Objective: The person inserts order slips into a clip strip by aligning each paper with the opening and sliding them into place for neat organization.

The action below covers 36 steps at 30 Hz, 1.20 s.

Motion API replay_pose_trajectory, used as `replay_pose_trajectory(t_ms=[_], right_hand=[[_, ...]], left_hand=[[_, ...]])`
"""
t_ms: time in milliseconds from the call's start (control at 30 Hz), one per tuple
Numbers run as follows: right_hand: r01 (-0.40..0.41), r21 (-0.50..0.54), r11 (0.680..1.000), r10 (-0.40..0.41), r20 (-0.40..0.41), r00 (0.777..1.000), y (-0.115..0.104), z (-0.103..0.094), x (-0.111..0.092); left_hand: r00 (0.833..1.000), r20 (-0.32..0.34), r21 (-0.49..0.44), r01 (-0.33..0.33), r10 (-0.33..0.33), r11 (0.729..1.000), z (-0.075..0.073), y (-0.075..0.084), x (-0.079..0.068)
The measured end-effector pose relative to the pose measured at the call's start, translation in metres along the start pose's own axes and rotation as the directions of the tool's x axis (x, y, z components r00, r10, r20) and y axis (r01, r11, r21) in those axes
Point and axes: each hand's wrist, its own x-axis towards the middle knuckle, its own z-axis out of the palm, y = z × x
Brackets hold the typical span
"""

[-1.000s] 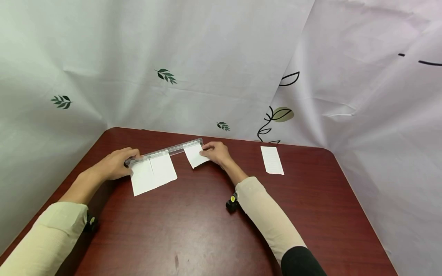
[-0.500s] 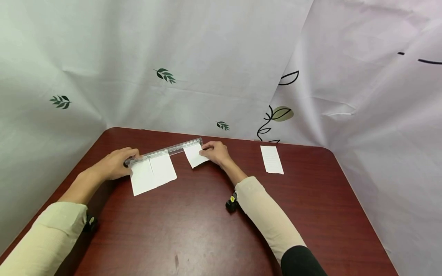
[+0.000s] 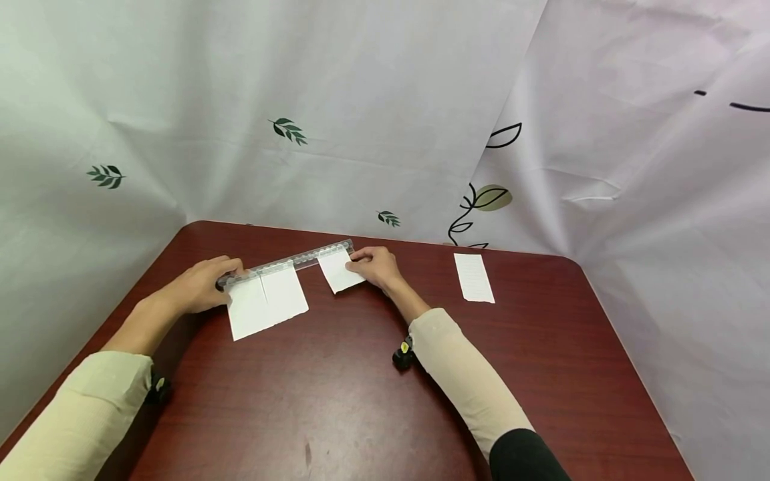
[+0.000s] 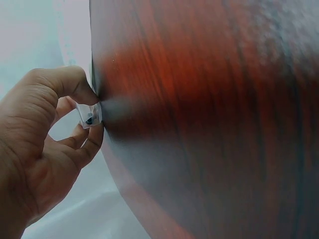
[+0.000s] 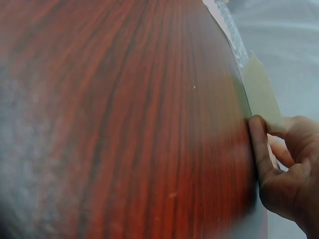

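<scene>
A long clear plastic strip with a ridged row along it, like a binding spine, lies slantwise near the table's far left. My left hand grips its left end between thumb and fingers; the strip's clear end shows between them in the left wrist view. White paper with a short vertical line near its top extends from the strip's left half. A smaller white paper piece meets the strip's right end. My right hand pinches this piece at its right side, its edge rising in the right wrist view.
Another white paper slip, faintly lined, lies on the dark red table at right. A pale curtain with leaf prints hangs behind the table's far edge and along both sides.
The small paper piece in my right hand has shifted very slightly left along the strip. Both hands otherwise hold their places.
</scene>
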Motion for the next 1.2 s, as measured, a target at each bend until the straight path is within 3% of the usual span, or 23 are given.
replay_pose_trajectory(t_ms=[100, 267, 400, 933, 1200], right_hand=[[-0.005, -0.011, 1.0, 0.005, 0.002, 1.0, 0.004, 0.002, 0.005], [0.018, 0.024, 1.0, -0.018, 0.015, 1.0, -0.015, -0.007, -0.019], [0.026, 0.044, 0.999, -0.026, 0.007, 1.0, -0.02, -0.007, -0.027], [0.021, 0.017, 1.0, -0.021, 0.001, 1.0, -0.026, 0.0, -0.033], [0.009, -0.049, 0.999, -0.01, -0.027, 1.0, -0.032, 0.01, -0.035]], left_hand=[[1.0, 0.003, -0.001, 0.002, -0.002, 1.0, -0.001, 0.001, 0.0], [1.0, 0.01, -0.008, 0.013, -0.013, 1.0, -0.002, 0.003, 0.0], [1.0, 0.008, -0.004, 0.009, -0.009, 1.0, -0.001, 0.003, 0.0], [1.0, -0.007, -0.014, -0.008, 0.008, 1.0, 0.001, 0.0, -0.002], [1.0, 0.0, -0.027, 0.001, -0.001, 1.0, 0.001, 0.0, -0.002]])
